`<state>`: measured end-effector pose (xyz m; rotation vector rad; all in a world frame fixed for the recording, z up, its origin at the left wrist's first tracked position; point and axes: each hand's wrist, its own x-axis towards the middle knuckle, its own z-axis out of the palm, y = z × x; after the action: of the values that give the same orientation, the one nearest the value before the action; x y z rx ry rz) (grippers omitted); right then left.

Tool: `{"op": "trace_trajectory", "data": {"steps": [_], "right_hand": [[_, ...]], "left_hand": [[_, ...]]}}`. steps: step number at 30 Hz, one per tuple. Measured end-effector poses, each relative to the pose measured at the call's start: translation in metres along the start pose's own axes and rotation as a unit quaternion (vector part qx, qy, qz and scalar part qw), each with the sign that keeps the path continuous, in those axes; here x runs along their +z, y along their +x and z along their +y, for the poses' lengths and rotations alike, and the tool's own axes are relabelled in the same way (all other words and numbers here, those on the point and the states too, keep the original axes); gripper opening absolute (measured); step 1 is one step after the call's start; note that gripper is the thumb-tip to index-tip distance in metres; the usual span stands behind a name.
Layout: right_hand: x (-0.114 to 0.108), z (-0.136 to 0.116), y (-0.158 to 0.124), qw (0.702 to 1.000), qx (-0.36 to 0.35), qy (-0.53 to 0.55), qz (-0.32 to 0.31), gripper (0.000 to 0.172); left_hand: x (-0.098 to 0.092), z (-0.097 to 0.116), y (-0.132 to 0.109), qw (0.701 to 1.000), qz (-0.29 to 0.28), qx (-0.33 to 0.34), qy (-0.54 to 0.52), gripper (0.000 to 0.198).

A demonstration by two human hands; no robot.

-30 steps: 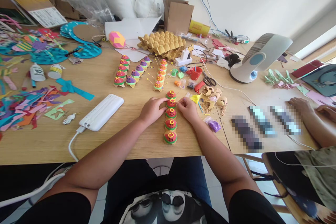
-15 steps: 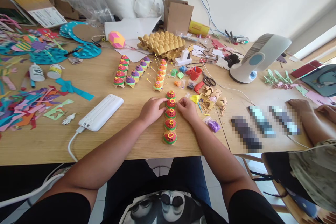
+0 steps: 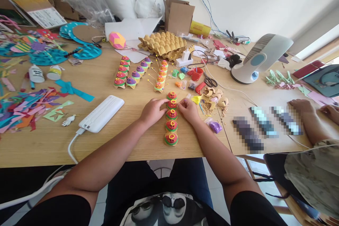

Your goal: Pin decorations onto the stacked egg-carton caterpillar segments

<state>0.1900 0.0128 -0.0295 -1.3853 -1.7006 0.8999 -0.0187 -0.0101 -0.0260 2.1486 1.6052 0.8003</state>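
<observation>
Upright in front of me runs an egg-carton strip (image 3: 171, 126), its cups covered with red and green clay, yellow rings on top and small drawn faces. My left hand (image 3: 154, 110) holds its left edge by the second cup from the far end, thumb and forefinger closed against it. Across from it, my right hand (image 3: 188, 109) has its fingers pinched together at the same cup's right edge. Whether a small piece sits inside that pinch is hidden. Beyond stand a red-topped strip (image 3: 122, 72), a purple one (image 3: 136, 74) and an orange one (image 3: 160, 77) with yellow-headed pins.
A white power bank (image 3: 102, 113) lies left, near paper scraps (image 3: 25, 107). To the right are a purple clay bag (image 3: 215, 126), torn carton bits (image 3: 212, 99), scissors (image 3: 211, 82) and a fan (image 3: 261, 58). Another person's arm (image 3: 307, 116) rests at the right.
Both hands stay at the second cup with hardly any movement. The view has shifted very slightly, and the other person's sleeve at the right has moved a little to the left.
</observation>
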Motion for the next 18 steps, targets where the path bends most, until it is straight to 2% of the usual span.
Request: {"op": "trace_trajectory", "data": {"steps": [18], "right_hand": [[0.0006, 0.0005, 0.0014, 1.0, 0.002, -0.014, 0.005, 0.017]], "left_hand": [[0.0016, -0.0012, 0.0006, 1.0, 0.006, 0.0, 0.001, 0.045]]}}
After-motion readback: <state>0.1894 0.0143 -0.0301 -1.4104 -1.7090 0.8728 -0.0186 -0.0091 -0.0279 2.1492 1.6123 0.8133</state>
